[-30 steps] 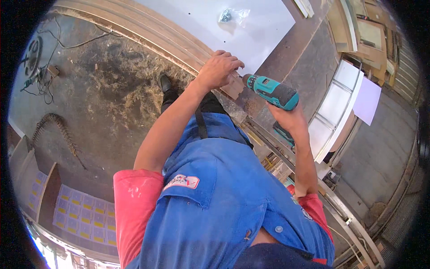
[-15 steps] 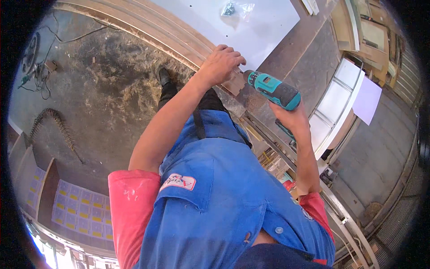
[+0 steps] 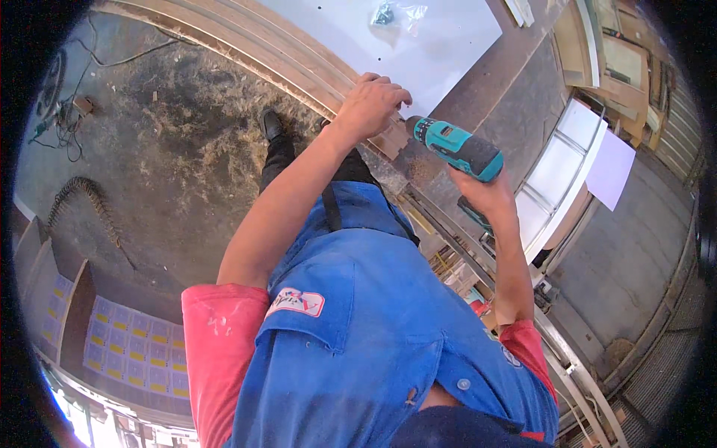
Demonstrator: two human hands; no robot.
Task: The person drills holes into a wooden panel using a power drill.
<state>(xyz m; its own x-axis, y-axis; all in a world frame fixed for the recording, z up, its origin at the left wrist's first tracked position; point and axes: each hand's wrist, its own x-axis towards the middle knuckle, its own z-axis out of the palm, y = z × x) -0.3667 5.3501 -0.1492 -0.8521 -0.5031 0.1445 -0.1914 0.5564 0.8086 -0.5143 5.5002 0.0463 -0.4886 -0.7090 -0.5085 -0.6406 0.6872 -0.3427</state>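
Observation:
My right hand (image 3: 485, 193) is wrapped round the grip of a teal and black cordless drill (image 3: 457, 149). The drill's chuck points left, close to the fingers of my left hand (image 3: 371, 107). That hand is closed over the end of the wooden strips (image 3: 321, 75) along the bench's near edge, its fingers bent down; the fingertips are partly hidden. Just beyond it lies a white panel (image 3: 441, 60) with small dark holes. On the panel rests a clear plastic bag (image 3: 399, 16) with small greenish pieces in it. Whatever the drill's tip touches is too small to make out.
Sawdust covers the floor (image 3: 187, 127) at the left, where cables and a coiled brown hose (image 3: 89, 194) lie. A metal rail (image 3: 448, 231) runs beside my right arm. White framed panels (image 3: 564, 172) stand at the right, with wooden boards (image 3: 624, 71) farther back.
My two hands and the drill keep almost the same place. The whole view has shifted very slightly.

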